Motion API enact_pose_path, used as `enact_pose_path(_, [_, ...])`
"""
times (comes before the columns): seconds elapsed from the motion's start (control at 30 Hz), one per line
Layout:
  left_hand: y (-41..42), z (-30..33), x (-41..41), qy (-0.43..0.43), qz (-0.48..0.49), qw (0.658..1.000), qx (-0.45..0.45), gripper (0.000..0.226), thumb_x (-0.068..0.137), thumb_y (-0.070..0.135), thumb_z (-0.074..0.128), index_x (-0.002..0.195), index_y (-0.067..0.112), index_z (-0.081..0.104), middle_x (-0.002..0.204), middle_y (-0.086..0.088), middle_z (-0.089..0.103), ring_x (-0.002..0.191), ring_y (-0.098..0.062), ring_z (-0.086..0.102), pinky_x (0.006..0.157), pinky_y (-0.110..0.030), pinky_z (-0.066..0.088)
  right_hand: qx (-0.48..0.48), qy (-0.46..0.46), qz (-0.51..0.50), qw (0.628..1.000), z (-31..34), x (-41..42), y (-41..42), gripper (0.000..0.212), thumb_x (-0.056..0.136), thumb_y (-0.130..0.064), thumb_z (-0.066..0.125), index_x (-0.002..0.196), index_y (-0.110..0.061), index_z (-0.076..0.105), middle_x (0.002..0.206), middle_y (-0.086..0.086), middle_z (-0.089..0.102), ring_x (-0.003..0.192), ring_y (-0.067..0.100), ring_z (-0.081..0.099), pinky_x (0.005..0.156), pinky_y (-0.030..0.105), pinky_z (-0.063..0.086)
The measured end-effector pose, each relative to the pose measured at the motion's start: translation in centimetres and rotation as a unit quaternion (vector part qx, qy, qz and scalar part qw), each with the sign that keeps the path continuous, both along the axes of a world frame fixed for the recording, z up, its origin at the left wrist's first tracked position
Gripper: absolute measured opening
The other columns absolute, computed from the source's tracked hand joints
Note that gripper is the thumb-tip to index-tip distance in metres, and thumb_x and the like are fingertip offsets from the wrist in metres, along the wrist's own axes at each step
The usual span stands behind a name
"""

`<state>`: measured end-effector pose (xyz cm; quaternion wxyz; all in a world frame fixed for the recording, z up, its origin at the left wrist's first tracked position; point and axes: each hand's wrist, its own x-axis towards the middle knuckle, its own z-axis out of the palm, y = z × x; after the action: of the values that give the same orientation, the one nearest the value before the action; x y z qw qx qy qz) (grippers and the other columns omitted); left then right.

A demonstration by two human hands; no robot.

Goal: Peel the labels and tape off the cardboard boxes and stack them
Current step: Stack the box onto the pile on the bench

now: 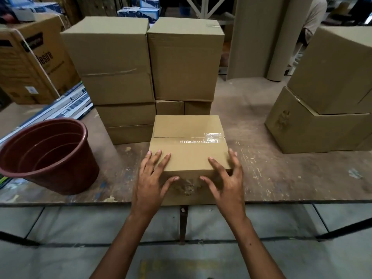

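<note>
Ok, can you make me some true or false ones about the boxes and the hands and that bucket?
1. Clear shiny tape runs across the top of the small brown cardboard box. True.
2. The left hand is inside the dark red plastic bucket. False: it rests on the box's near left corner.
3. The bucket stands left of the box. True.
4. The right hand holds scissors. False: its spread fingers touch the box.
5. The box sits on the floor. False: it sits on the worn wooden table.

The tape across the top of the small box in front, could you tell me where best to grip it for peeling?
Probably at its right end: the tape looks wrinkled and lifted near the box right edge. Pinch there with the right hand, pulling leftward along the seam.
</note>
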<state>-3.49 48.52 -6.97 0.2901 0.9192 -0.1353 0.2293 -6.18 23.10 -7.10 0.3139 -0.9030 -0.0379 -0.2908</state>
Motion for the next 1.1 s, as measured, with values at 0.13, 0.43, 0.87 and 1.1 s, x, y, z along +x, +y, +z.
enact_pose_path(0.13, [-0.8,1.0,-0.7,0.092,0.040,0.986,-0.131,0.066,0.095,0.062,0.071,0.156,0.052,0.048,0.175,-0.002,0.020,0.163,-0.029,0.021,0.121,-0.052,0.039,0.145,0.060,0.002,0.988,-0.1,-0.3,-0.4,0.077,0.087,-0.046,0.087,0.155,-0.042,0.051,0.171,0.002,0.031,0.156,0.019,0.035,0.116,0.021,0.041])
enact_pose_path(0.43, [-1.0,0.7,-1.5,0.087,0.027,0.959,-0.269,0.064,0.096,0.057,0.072,0.155,0.055,0.048,0.156,0.003,0.044,0.143,-0.016,0.048,0.113,-0.053,0.054,0.197,0.029,-0.002,0.980,2.5,0.4,0.0,0.109,0.079,-0.061,0.087,0.167,-0.039,0.027,0.169,-0.021,0.036,0.151,0.005,0.040,0.121,0.060,0.040])
enact_pose_path(0.87, [-0.1,-4.1,-3.5,0.127,0.064,0.965,-0.219,0.066,0.105,0.065,0.046,0.166,0.044,0.033,0.168,0.010,0.026,0.154,0.004,0.024,0.120,-0.057,0.046,-0.127,0.011,0.107,0.986,6.3,1.6,4.4,0.089,0.099,-0.056,0.069,0.171,-0.039,0.019,0.176,-0.017,0.023,0.162,0.008,0.021,0.121,0.044,0.021])
enact_pose_path(1.1, [-1.1,2.3,-3.4,-0.003,0.007,0.990,-0.140,0.084,0.102,0.013,0.072,0.170,0.013,0.024,0.174,-0.005,0.028,0.162,-0.015,0.027,0.128,-0.023,0.026,-0.127,0.014,0.151,0.980,5.0,1.6,8.0,0.081,0.102,-0.035,0.072,0.169,-0.033,0.027,0.175,-0.015,0.029,0.163,0.005,0.020,0.120,0.038,0.027])
